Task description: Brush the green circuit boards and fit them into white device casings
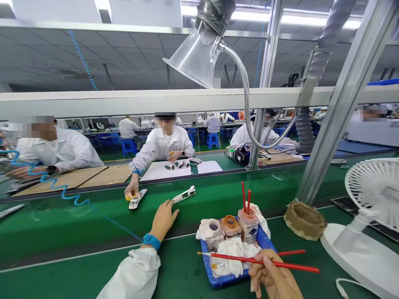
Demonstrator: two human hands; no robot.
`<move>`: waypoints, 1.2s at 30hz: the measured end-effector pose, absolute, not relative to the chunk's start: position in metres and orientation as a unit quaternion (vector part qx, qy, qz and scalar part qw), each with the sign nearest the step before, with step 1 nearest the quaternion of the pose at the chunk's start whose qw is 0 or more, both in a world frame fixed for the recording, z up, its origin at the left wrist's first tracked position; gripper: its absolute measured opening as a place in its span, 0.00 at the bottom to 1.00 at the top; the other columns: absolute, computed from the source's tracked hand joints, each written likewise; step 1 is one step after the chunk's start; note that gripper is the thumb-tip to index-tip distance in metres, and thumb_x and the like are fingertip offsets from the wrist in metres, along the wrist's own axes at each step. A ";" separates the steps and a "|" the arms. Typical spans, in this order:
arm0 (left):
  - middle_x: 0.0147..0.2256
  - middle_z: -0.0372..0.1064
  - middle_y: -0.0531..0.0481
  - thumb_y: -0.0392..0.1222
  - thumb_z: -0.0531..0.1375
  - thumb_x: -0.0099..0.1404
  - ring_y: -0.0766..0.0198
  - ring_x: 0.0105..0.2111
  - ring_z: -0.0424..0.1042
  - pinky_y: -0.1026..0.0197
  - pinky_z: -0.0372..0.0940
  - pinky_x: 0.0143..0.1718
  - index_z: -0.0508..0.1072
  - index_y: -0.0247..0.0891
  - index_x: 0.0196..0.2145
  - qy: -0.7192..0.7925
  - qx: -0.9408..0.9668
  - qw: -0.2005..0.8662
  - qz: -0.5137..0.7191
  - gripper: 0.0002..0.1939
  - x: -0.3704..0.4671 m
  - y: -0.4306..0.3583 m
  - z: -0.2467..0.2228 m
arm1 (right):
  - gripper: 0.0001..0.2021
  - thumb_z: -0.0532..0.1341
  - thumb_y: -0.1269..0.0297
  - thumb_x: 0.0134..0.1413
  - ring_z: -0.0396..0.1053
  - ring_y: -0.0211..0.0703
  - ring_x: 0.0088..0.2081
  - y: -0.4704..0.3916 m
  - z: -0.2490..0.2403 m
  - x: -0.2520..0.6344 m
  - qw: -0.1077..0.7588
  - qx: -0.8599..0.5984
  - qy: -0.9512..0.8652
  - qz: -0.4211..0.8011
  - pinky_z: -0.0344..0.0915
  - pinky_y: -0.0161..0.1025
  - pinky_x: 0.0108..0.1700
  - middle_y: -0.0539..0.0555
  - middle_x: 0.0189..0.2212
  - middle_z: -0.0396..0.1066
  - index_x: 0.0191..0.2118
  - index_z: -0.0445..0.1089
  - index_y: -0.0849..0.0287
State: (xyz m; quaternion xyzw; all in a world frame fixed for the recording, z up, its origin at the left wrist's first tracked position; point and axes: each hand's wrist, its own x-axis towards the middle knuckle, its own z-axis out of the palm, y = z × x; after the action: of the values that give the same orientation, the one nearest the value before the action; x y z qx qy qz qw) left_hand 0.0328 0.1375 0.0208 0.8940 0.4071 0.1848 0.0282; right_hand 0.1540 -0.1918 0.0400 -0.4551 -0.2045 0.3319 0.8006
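My left hand [163, 220], a blue strap at its wrist, reaches over the green belt with fingers stretched out and thumb apart. Its fingertips are at the near end of a long white plastic housing [184, 194]; whether they touch it I cannot tell. Between the fingers of my right hand [274, 274] is a red-handled paintbrush [237, 258], bristles pointing left over a blue tray [222, 281]. A second red brush [292, 252] passes behind this hand, its bristles down in the tray. White tissue [232, 251] and small jars, including an orange-stained one [230, 226], fill the tray.
Right of the tray are a tape roll [305, 220] and a white fan [370, 199]. A clear extraction hood [196, 54] hangs overhead, and a metal post [343, 99] rises at right. Across the belt, a co-worker's hand [132, 191] is at another white housing [137, 199].
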 end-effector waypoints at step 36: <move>0.43 0.67 0.46 0.44 0.56 0.64 0.60 0.39 0.69 0.54 0.67 0.39 0.68 0.35 0.45 0.574 0.760 0.284 0.111 0.14 0.005 0.192 0.025 | 0.20 0.64 0.47 0.49 0.64 0.39 0.18 -0.196 0.031 0.156 0.799 -0.441 -0.216 0.348 0.59 0.31 0.18 0.53 0.21 0.68 0.30 0.65 0.61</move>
State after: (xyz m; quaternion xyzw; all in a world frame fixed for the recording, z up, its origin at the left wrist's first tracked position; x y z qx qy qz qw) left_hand 0.0052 0.1923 0.0255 0.7601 0.5737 0.1105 0.2843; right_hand 0.1565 -0.1958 0.0307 -0.4411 -0.2157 0.3482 0.7985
